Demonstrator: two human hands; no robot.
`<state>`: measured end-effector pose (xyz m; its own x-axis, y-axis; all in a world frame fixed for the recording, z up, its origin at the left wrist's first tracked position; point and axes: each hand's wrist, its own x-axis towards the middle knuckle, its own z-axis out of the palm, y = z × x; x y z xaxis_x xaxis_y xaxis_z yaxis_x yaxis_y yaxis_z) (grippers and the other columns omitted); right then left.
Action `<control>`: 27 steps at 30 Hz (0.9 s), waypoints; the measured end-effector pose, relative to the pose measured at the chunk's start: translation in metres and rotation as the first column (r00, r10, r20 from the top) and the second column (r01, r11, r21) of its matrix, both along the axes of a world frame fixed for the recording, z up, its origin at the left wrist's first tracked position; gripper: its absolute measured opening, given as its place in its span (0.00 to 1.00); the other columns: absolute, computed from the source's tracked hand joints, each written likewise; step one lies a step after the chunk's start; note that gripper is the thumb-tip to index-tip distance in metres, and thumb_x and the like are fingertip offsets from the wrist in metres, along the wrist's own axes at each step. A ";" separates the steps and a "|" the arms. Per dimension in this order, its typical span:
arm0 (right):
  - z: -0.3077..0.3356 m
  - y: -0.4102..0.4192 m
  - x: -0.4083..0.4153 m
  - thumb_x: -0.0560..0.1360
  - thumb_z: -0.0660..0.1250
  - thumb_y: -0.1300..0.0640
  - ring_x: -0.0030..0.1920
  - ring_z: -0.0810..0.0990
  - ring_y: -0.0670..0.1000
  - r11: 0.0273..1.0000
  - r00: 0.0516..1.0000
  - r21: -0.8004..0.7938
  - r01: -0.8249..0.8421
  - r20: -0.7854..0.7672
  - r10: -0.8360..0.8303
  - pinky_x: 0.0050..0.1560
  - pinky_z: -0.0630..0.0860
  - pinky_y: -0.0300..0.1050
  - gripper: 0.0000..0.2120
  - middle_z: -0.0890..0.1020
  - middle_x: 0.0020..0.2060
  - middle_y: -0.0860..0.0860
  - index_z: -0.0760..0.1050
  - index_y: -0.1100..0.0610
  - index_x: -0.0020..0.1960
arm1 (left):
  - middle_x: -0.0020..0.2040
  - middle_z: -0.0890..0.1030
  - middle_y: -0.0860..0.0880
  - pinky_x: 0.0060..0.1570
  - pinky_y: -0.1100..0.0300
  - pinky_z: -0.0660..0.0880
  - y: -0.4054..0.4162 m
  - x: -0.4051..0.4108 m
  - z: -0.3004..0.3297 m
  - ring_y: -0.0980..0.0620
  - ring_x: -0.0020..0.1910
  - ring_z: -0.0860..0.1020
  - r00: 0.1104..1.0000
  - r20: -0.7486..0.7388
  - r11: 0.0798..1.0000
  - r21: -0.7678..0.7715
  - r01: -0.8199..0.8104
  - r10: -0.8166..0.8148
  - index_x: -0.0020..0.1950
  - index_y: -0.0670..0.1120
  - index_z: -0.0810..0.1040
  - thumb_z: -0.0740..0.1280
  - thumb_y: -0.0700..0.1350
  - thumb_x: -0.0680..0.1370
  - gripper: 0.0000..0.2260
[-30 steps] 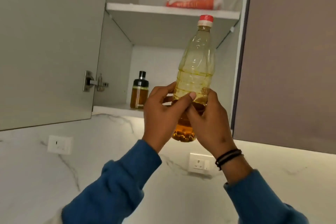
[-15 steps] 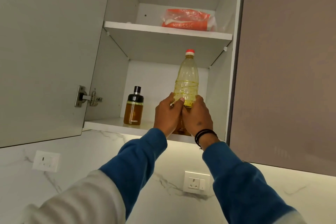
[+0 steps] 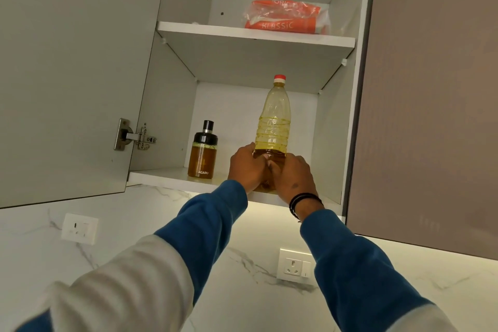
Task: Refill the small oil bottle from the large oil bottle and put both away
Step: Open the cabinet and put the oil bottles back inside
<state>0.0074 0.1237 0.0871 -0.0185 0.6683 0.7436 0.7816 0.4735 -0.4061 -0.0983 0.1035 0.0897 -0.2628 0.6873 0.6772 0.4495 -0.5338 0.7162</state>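
My left hand [image 3: 246,167] and right hand [image 3: 292,175] both grip the lower part of the large oil bottle [image 3: 273,121], upright on the lower cupboard shelf [image 3: 164,179]. Left of it stands the small oil bottle [image 3: 202,152]. Above it, an orange packet [image 3: 283,17].

Two oil bottles [image 3: 272,118] [image 3: 202,152]; one orange packet [image 3: 284,17]; two sockets [image 3: 79,228] [image 3: 294,266].

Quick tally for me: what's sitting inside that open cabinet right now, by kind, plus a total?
Oil bottles: 2, the large oil bottle gripped low by the left hand and right hand, and the small oil bottle on the lower shelf.
Orange packets: 1, the orange packet on the upper shelf.
Total: 3
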 end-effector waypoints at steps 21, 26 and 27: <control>0.024 -0.223 -0.170 0.77 0.66 0.45 0.53 0.79 0.48 0.626 0.590 0.542 -0.561 -0.269 0.761 0.48 0.78 0.39 0.16 0.77 0.56 0.49 0.79 0.52 0.59 | 0.60 0.81 0.48 0.60 0.48 0.79 -0.234 -0.147 0.000 0.53 0.59 0.80 0.935 0.096 0.819 0.459 -0.346 0.341 0.66 0.45 0.79 0.59 0.53 0.81 0.19; 0.026 -0.309 -0.230 0.78 0.66 0.46 0.52 0.79 0.46 0.455 0.399 0.602 -0.656 -0.236 0.886 0.49 0.80 0.46 0.14 0.77 0.54 0.48 0.79 0.52 0.58 | 0.62 0.81 0.47 0.61 0.51 0.78 -0.350 -0.188 0.009 0.54 0.60 0.80 0.893 0.128 0.717 0.552 -0.425 0.431 0.67 0.44 0.79 0.61 0.47 0.81 0.17; 0.025 -0.326 -0.241 0.78 0.66 0.46 0.52 0.79 0.46 0.425 0.366 0.610 -0.669 -0.227 0.902 0.50 0.80 0.47 0.14 0.77 0.54 0.47 0.79 0.52 0.59 | 0.62 0.81 0.47 0.62 0.52 0.77 -0.374 -0.196 0.011 0.55 0.61 0.80 0.883 0.149 0.685 0.579 -0.442 0.444 0.67 0.45 0.78 0.62 0.46 0.80 0.16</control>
